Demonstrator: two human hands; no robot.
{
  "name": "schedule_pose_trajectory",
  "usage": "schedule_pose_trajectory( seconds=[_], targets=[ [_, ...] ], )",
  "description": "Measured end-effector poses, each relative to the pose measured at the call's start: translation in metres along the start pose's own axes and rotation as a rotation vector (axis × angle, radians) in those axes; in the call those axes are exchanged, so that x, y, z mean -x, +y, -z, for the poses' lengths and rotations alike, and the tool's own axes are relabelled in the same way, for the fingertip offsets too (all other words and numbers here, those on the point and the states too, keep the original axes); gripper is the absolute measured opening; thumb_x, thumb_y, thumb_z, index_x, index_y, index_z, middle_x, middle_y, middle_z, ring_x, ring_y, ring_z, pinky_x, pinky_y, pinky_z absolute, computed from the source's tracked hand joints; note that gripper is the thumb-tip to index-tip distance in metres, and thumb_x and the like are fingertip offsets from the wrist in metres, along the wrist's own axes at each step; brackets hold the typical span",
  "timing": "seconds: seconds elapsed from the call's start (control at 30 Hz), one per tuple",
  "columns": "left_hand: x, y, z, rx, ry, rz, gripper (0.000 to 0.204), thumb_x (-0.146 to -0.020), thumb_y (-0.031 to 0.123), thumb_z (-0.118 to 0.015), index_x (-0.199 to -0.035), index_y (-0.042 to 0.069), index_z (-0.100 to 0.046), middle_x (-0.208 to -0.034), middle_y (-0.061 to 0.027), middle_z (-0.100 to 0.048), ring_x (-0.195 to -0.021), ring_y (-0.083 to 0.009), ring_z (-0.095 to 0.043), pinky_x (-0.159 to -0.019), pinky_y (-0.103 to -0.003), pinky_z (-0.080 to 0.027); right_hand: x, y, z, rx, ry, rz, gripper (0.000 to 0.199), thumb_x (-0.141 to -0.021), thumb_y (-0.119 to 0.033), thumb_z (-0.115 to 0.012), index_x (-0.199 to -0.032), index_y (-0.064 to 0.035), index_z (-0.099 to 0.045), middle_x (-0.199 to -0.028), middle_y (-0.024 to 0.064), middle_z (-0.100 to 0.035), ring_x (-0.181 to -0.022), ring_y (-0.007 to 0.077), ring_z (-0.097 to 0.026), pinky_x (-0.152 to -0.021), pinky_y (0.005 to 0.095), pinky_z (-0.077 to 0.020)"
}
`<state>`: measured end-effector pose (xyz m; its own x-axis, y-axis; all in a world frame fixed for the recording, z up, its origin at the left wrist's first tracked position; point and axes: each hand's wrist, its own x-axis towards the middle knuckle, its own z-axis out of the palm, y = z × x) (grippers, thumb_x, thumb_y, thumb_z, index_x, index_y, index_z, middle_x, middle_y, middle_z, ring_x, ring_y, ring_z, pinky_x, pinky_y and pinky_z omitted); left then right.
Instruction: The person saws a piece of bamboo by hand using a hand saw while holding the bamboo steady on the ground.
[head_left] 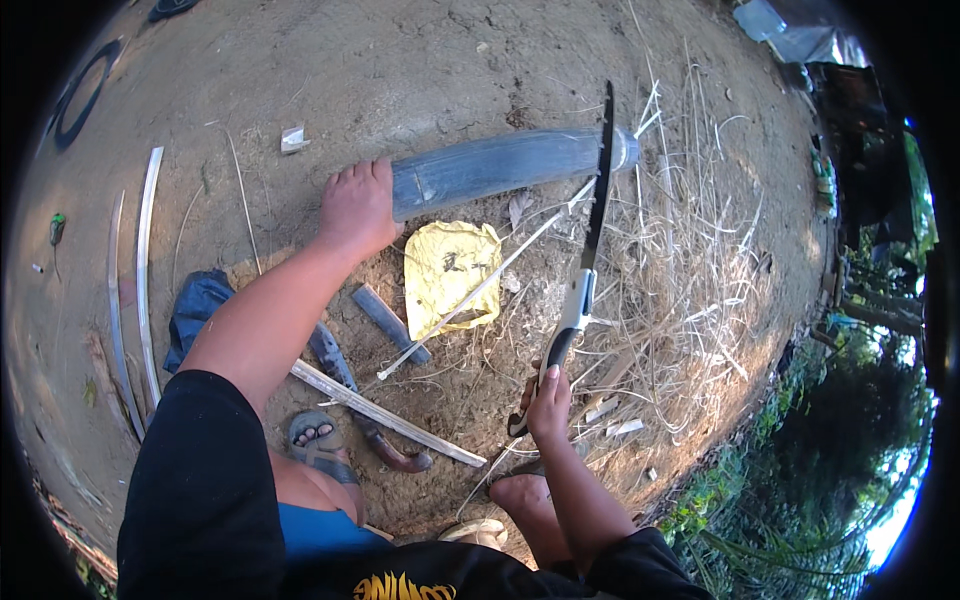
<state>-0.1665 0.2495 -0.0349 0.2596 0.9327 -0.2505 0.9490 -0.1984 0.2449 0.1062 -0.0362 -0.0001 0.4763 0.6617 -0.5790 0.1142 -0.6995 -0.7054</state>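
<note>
My left hand (358,208) is closed around the near-left end of a thick grey-blue pole (490,172), which looks like bamboo. The pole lies across the view, with a pale ring near its right end. In my right hand (549,405) is the black-and-white handle of a hand saw (578,300). Its long dark blade points away from me and crosses the pole close to the pale ring. Whether the teeth bite into the pole I cannot tell. Below the pole a crumpled yellow sheet (452,275) lies on the ground.
Thin pale shavings (690,320) are heaped on the right. A curved wooden handle (395,452) lies between my feet, beside a split strip (390,415). A short grey piece (392,322) rests by the yellow sheet. Long strips (148,270) and a dark cloth (198,310) lie left.
</note>
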Motion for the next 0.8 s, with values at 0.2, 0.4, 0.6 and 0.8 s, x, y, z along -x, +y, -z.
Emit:
schedule_pose_trajectory(
  seconds=[0.2, 0.4, 0.6, 0.8],
  targets=[
    [-0.001, 0.006, -0.001, 0.013, 0.001, -0.011, 0.086, -0.070, 0.031, -0.089, -0.137, -0.001, -0.047, -0.127, -0.0201, -0.061, -0.122, -0.0367, -0.059, -0.108, -0.046, -0.044, 0.009, 0.017, 0.004, -0.153, 0.138, -0.053, 0.047, -0.110, -0.045, -0.043, -0.118, -0.0002, -0.053, -0.067, 0.0017, -0.051, -0.053, 0.0109, -0.051, -0.049, 0.0270, -0.0439],
    [-0.002, -0.002, 0.009, 0.001, -0.028, 0.003, 0.083, -0.068, 0.032, -0.089, -0.134, -0.001, -0.050, -0.124, -0.0190, -0.064, -0.120, -0.0346, -0.062, -0.105, -0.045, -0.045, 0.029, 0.008, -0.011, 0.023, 0.042, 0.043, 0.037, -0.109, -0.038, -0.048, -0.111, -0.0012, -0.054, -0.072, 0.0024, -0.056, -0.057, 0.0119, -0.056, -0.054, 0.0280, -0.0467],
    [-0.016, -0.029, 0.024, -0.064, -0.004, -0.012, 0.071, -0.069, 0.036, -0.088, -0.122, 0.000, -0.058, -0.116, -0.0183, -0.070, -0.112, -0.0318, -0.068, -0.102, -0.045, -0.048, 0.044, -0.007, -0.023, 0.394, -0.199, 0.100, 0.036, -0.107, -0.037, -0.054, -0.109, -0.0014, -0.055, -0.074, 0.0031, -0.059, -0.064, 0.0114, -0.060, -0.059, 0.0287, -0.0479],
    [-0.023, -0.034, 0.050, -0.007, -0.196, 0.058, 0.085, -0.067, 0.038, -0.092, -0.132, -0.002, -0.055, -0.123, -0.0205, -0.069, -0.119, -0.0347, -0.065, -0.103, -0.046, -0.049, 0.038, -0.017, -0.052, 0.500, -0.292, 0.184, 0.046, -0.105, -0.037, -0.055, -0.135, -0.0023, -0.053, -0.092, 0.0275, -0.068, -0.086, 0.0486, -0.067, -0.077, 0.0533, -0.0519]
  ],
)
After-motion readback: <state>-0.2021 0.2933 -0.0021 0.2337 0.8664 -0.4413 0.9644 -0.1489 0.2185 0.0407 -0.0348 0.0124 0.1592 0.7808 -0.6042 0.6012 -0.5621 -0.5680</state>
